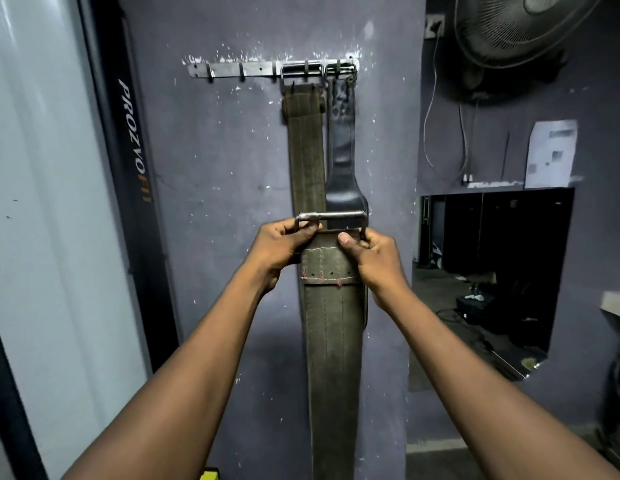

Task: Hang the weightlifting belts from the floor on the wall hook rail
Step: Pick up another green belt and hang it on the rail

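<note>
Belt in hand: olive belt (332,327) held up in front of the purple wall (215,168), buckle end on top, the long strap trailing straight down out of view. It sits below the hook rail, not yet on it.
Buckle: the steel frame (331,216) is presented flat and square to the wall, roller bar uppermost. That, I'd judge, is so the open loop can drop over a hook.
Left hand: left hand (284,245) is clamped on the buckle's left corner, fingers wrapped round the frame, thumb on top.
Right hand: right hand (370,252) pinches the right corner, thumb pressed on the folded leather just under the bar. Two hands, one per corner, keep the frame level and stop the heavy strap twisting it.
Hook rail: hook rail (232,69) runs high across the wall, well above the buckle. Its right end is taken, its left hooks look bare.
Already hung: one olive hanging belt (306,150) and one black belt (343,150) dangle by their buckles, side by side, touching or nearly so.
Next move, my read: lift the buckle up and left to a free hook, clear of the two hanging straps.
Risk: the held belt overlaps the hung pair from this angle, so snagging them on the way up looks possible.
</note>
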